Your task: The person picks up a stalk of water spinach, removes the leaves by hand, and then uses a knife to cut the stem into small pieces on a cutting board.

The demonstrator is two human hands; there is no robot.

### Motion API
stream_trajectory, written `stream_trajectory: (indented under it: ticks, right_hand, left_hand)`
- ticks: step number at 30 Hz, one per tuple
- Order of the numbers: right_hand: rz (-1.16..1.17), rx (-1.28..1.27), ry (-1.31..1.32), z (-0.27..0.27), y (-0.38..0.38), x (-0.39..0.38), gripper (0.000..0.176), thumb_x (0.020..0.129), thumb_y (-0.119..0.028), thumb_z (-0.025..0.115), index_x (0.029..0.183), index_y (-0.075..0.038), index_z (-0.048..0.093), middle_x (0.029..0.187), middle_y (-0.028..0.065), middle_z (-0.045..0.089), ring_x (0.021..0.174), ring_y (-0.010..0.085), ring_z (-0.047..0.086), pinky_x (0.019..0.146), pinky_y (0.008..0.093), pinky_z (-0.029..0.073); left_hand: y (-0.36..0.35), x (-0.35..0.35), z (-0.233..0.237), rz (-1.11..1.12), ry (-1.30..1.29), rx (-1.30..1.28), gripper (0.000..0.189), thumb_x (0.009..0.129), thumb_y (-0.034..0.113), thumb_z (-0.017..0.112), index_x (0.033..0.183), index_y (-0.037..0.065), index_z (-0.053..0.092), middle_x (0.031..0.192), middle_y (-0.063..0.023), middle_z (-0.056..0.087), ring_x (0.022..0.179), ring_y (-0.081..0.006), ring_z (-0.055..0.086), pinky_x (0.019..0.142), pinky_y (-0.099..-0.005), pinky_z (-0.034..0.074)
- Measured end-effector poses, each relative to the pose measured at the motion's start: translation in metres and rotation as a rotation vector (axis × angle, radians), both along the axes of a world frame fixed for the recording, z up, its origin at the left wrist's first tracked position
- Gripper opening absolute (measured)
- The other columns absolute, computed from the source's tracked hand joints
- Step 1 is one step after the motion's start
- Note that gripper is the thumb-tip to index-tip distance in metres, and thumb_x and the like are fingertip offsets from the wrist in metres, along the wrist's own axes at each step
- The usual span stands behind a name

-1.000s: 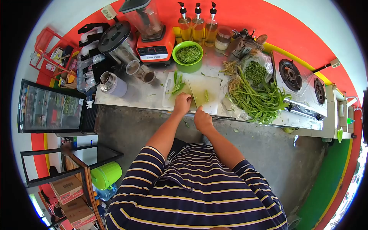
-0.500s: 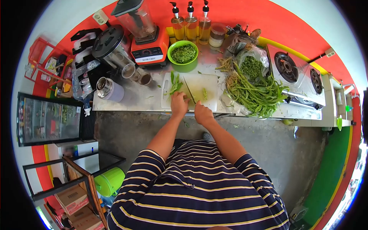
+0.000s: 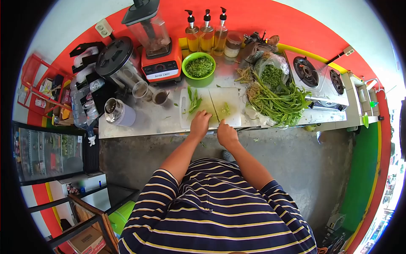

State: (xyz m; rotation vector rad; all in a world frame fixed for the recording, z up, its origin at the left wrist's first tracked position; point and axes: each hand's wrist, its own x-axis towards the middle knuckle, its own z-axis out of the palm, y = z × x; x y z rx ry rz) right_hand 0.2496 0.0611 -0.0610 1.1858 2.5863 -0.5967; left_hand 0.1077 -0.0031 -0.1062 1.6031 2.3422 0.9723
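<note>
On the white cutting board (image 3: 234,118), my right hand (image 3: 228,134) is wrapped round the handle of a knife (image 3: 213,105). Its blade points away from me, down against the board. My left hand (image 3: 200,124) is at the board's near edge, left of the blade, fingers curled over the lower end of some leafy greens (image 3: 194,100); the held stems are mostly hidden. To the right of the blade lie small cut green pieces (image 3: 225,109). Just behind the board stands a green bowl (image 3: 204,81) filled with chopped greens (image 3: 199,67).
A large pile of long-stemmed greens (image 3: 279,103) and a plastic bag of chopped greens (image 3: 271,75) lie to the right, beside a gas stove (image 3: 315,80). A red blender (image 3: 160,67), pump bottles (image 3: 207,38), cups (image 3: 160,97) and a steel-topped container (image 3: 120,113) line the back and left.
The view has tilted, so the counter sits slightly lower and further left. My left hand has come nearer the board's front edge, and the cut pieces look more spread out.
</note>
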Motion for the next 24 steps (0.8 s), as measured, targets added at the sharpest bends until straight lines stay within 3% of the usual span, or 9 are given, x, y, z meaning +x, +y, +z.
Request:
stream_trajectory:
  ticks: [4, 8, 18, 24]
  right_hand:
    - [-0.024, 0.082, -0.053, -0.003, -0.012, -0.001, 0.023, 0.095, -0.013, 0.051, 0.112, 0.002, 0.049, 0.09, 0.0236, 0.073, 0.084, 0.0368, 0.074, 0.071, 0.0458, 0.061]
    - [-0.078, 0.049, -0.081, -0.013, -0.024, 0.009, 0.029, 0.093, -0.01, 0.053, 0.117, 0.004, 0.046, 0.091, 0.0244, 0.072, 0.085, 0.0399, 0.073, 0.073, 0.0486, 0.06]
    - [-0.049, 0.01, -0.093, 0.003, 0.0, -0.012, 0.032, 0.092, -0.011, 0.054, 0.118, 0.003, 0.043, 0.101, 0.0265, 0.071, 0.092, 0.041, 0.072, 0.079, 0.0466, 0.059]
    - [-0.069, -0.017, -0.104, -0.007, -0.015, -0.013, 0.032, 0.091, -0.011, 0.056, 0.118, 0.004, 0.044, 0.102, 0.0256, 0.071, 0.094, 0.0393, 0.072, 0.079, 0.0449, 0.059]
  left_hand:
    - [-0.007, -0.01, -0.001, -0.104, 0.079, -0.003, 0.023, 0.08, 0.001, 0.056, 0.098, 0.007, 0.071, 0.098, -0.0086, 0.063, 0.098, -0.0295, 0.06, 0.083, -0.0405, 0.053]
    - [-0.01, -0.013, -0.01, -0.207, 0.088, 0.019, 0.023, 0.078, 0.001, 0.057, 0.096, 0.005, 0.072, 0.097, -0.0091, 0.063, 0.097, -0.0294, 0.06, 0.084, -0.0403, 0.053]
    - [-0.008, -0.016, -0.003, -0.23, 0.002, 0.018, 0.018, 0.08, 0.0, 0.059, 0.091, 0.002, 0.073, 0.093, -0.0119, 0.064, 0.096, -0.032, 0.061, 0.086, -0.0413, 0.052]
    - [-0.009, -0.019, 0.001, -0.103, -0.108, 0.045, 0.013, 0.082, 0.006, 0.065, 0.09, 0.006, 0.075, 0.093, -0.0097, 0.068, 0.087, -0.0304, 0.066, 0.079, -0.0421, 0.053]
